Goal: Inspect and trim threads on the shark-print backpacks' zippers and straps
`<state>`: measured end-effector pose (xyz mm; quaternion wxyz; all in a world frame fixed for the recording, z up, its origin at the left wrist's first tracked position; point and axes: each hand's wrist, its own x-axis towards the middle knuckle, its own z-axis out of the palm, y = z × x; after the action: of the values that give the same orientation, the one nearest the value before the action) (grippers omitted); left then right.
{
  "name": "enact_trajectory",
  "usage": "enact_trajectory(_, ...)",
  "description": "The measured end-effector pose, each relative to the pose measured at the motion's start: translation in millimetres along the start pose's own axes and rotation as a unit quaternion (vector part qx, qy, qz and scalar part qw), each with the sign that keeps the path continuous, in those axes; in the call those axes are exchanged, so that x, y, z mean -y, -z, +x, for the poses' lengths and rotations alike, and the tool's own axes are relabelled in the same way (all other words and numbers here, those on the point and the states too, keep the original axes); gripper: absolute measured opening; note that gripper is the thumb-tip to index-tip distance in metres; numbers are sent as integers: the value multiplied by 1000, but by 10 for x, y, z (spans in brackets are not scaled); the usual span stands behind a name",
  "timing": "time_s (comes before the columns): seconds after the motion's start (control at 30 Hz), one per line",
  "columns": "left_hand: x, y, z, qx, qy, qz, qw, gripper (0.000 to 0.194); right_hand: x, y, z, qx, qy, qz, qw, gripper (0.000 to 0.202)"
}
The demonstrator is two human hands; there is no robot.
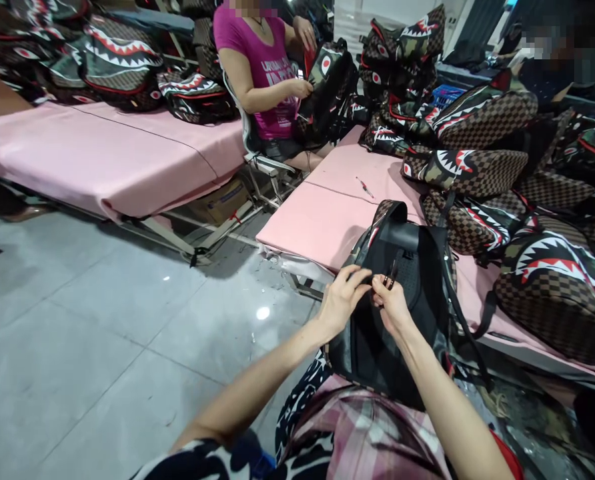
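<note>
A black backpack (pixel 376 343) with checkered and camouflage edging rests against my lap and the pink table edge, its back panel facing me. Over that panel, my left hand (pixel 344 298) has thumb and fingers pinched together; whatever is between them is too small to make out. Close beside it, my right hand (pixel 392 305) is closed around small dark scissors (pixel 394 268), blades pointing up and away from me. The fingertips of both hands nearly meet. The top handle (pixel 391 211) loops up at the far end of the backpack, and a shoulder strap (pixel 460 303) hangs on its right.
Shark-mouth backpacks (pixel 470 170) are piled on the right of the pink-covered table (pixel 322 213), where a red pen (pixel 364 187) also lies. A co-worker in a purple shirt (pixel 262 63) handles another backpack. More backpacks (pixel 122 63) sit on the left table (pixel 127 150).
</note>
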<state>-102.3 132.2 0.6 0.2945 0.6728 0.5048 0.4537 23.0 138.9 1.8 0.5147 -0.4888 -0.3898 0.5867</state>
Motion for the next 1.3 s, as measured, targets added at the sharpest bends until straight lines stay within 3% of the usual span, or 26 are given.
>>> enact_trajectory(0.07, 8, -2, -65, -9, 5, 25, 1000, 21, 11, -16, -16, -1, 49, -73, 996, 32)
enact_trajectory(0.13, 60, -1, -61, -31, 22, -1, 999, 17, 46, -23, -41, 6, 123, -193, 974, 26)
enact_trajectory(0.23, 200, 21, 15, -102, 101, -118, 983, 9, 144, 17, -86, -1, 222, -409, 885, 20)
enact_trajectory(0.3, 286, 44, 64, -148, 183, -234, 943, 10, 210, 71, -121, -39, 250, -513, 820, 31)
enact_trajectory(0.37, 324, 62, 84, -158, 232, -325, 903, 19, 243, 118, -157, -64, 260, -556, 787, 43)
enact_trajectory(0.4, 323, 66, 82, -152, 239, -352, 892, 22, 245, 130, -174, -64, 266, -565, 779, 40)
enact_trajectory(0.57, 211, 37, 28, -137, 233, -373, 888, 28, 186, 79, -197, -37, 330, -580, 744, 14)
enact_trajectory(1.03, 147, 44, -20, -106, 220, -338, 909, 34, 201, 0, -171, -36, 396, -640, 657, 15)
enact_trajectory(1.1, 130, 51, -28, -100, 228, -342, 906, 35, 200, 12, -170, -30, 391, -639, 662, 13)
enact_trajectory(1.23, 134, 60, -28, -90, 243, -360, 896, 36, 200, 78, -170, -23, 369, -605, 705, 14)
enact_trajectory(1.3, 143, 58, -21, -88, 249, -376, 888, 38, 210, 98, -173, -19, 368, -596, 713, 15)
